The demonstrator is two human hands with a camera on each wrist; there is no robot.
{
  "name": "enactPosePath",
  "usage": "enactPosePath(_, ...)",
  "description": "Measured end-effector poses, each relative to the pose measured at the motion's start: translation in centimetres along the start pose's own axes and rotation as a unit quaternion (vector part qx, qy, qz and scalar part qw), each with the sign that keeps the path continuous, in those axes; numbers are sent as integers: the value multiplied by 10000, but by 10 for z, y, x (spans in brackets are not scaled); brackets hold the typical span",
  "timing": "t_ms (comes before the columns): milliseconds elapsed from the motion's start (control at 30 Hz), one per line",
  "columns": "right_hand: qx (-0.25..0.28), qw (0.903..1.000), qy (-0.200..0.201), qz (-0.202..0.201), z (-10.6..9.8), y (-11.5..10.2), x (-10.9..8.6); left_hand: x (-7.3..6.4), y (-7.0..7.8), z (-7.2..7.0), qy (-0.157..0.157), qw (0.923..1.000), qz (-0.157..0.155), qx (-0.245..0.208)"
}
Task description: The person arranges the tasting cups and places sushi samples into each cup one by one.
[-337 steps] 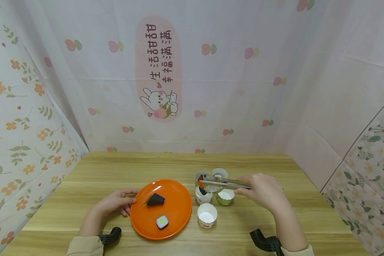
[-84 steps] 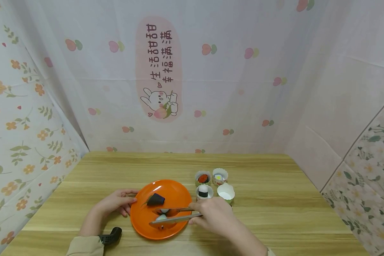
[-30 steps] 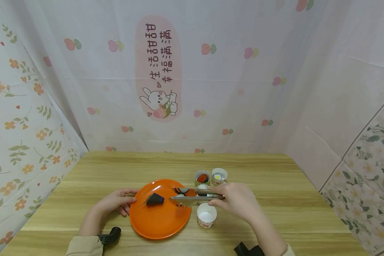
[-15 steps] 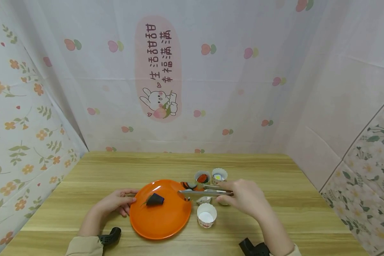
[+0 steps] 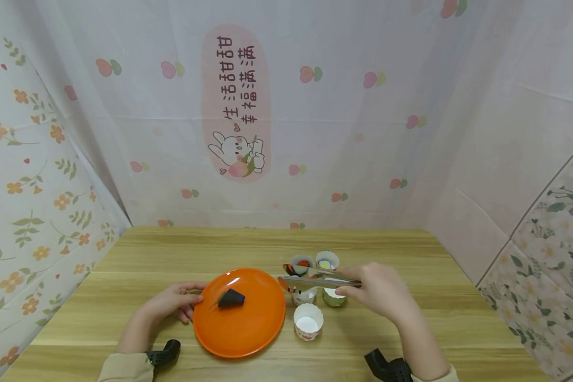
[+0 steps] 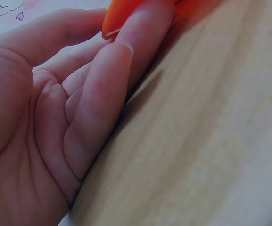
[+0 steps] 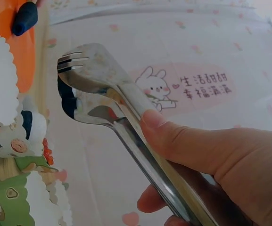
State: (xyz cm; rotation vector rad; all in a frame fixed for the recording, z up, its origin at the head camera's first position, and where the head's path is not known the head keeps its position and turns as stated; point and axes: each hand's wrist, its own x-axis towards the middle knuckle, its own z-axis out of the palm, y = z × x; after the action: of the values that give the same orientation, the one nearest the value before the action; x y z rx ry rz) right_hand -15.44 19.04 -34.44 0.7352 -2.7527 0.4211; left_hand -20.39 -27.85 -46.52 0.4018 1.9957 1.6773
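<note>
My left hand [image 5: 174,302] holds the left rim of a round orange plate [image 5: 239,339]; in the left wrist view its fingers [image 6: 110,70] lie right at the rim. On the plate is a black cone-shaped hand roll [image 5: 231,298] with thin green sprigs. My right hand [image 5: 379,289] grips metal tongs [image 5: 334,281], thumb on the upper arm. A small dark-sided sushi roll [image 7: 69,99] shows between the tong tips in the right wrist view. The tongs hang over paper cups, overlapping the middle left cup [image 5: 304,297] in the head view.
Behind are a cup [image 5: 302,259] with red-topped sushi and a cup [image 5: 328,257] with a white and yellow piece. A green cup [image 5: 334,301] stands middle right, a white cup [image 5: 309,321] in front. A patterned curtain [image 5: 286,132] rises behind the wooden table [image 5: 196,244].
The white-and-black sushi roll has left the plate in the tongs. Over the last second my right hand and tongs have moved right and slightly back, over the cups. My left hand has stayed put.
</note>
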Motion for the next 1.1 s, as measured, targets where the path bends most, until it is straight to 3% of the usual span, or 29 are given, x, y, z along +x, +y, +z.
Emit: enactPosePath(1100,91,9944,-498,926,-20,35,-12,0,0,1,18,10000,-7,-6)
